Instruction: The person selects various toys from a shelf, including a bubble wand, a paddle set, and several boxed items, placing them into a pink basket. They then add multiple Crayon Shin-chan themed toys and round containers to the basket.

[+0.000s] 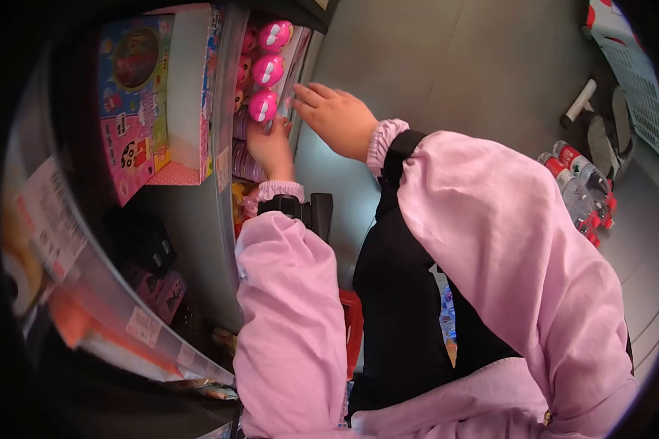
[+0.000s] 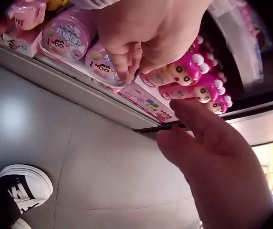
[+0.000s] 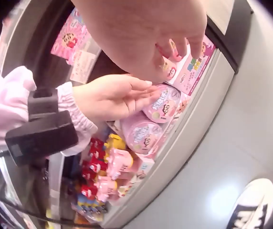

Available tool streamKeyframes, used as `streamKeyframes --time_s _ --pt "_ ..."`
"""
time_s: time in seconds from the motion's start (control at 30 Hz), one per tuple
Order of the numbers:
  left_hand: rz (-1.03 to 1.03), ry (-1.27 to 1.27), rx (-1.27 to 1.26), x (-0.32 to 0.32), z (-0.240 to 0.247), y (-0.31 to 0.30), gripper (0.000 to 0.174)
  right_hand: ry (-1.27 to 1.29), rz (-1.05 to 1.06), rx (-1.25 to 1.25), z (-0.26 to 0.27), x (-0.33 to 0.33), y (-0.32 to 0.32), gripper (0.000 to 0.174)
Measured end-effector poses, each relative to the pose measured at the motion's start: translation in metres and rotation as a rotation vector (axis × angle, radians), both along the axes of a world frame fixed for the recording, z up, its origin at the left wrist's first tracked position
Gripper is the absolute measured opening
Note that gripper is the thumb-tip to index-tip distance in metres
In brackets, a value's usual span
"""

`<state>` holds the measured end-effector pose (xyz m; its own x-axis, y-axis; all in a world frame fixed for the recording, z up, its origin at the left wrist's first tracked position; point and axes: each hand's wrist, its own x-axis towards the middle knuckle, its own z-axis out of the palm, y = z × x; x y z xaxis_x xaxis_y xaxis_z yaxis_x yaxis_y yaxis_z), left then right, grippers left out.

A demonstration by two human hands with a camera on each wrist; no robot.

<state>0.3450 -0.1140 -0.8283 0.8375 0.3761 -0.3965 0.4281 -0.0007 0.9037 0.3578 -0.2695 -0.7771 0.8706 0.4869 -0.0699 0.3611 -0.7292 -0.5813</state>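
Note:
My left hand (image 1: pixel 272 152) reaches into the shelf, its fingers relaxed at the front of a round lidded purple tub (image 3: pixel 162 106); in the left wrist view that hand (image 2: pixel 151 28) points its fingers down between the tub and the bottles. Several bottles with bright pink tops (image 1: pixel 269 70) stand in rows beside it. Nearer the shelf's outer edge, my right hand (image 1: pixel 337 121) is held with fingers loosely extended, holding nothing visible. In the right wrist view, the right hand (image 3: pixel 151 38) partly hides the bottles.
A second purple tub (image 3: pixel 142 135) and small pink and red toys (image 3: pixel 120 162) sit further along the shelf. Boxed toys (image 1: pixel 135 95) stand on the left. Bottles with red labels (image 1: pixel 575 175) are on the floor at the right. A shoe (image 2: pixel 26 188) rests on the floor.

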Motion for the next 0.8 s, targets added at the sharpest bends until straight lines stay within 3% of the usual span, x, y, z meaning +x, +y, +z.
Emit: streamKeyframes --time_s 0.1,0.23,0.3,0.5,0.8 --pt "0.069 0.083 0.016 0.012 -0.008 -0.003 0.027 -0.1 0.019 -0.065 -0.023 0.016 0.009 0.045" --pt "-0.085 0.115 0.059 0.025 -0.011 -0.004 0.029 -0.104 0.064 -0.127 -0.044 0.026 0.017 0.045" --pt "-0.055 0.079 0.042 0.028 -0.015 -0.007 0.019 -0.093 0.067 -0.139 -0.052 0.029 0.017 0.045" --pt "0.001 0.074 0.09 0.029 -0.014 -0.015 0.02 -0.232 0.119 -0.179 -0.063 0.03 0.012 0.042" --pt "-0.075 0.011 0.134 0.004 0.011 -0.004 0.023 -0.08 0.14 -0.2 -0.049 0.034 0.018 0.044"
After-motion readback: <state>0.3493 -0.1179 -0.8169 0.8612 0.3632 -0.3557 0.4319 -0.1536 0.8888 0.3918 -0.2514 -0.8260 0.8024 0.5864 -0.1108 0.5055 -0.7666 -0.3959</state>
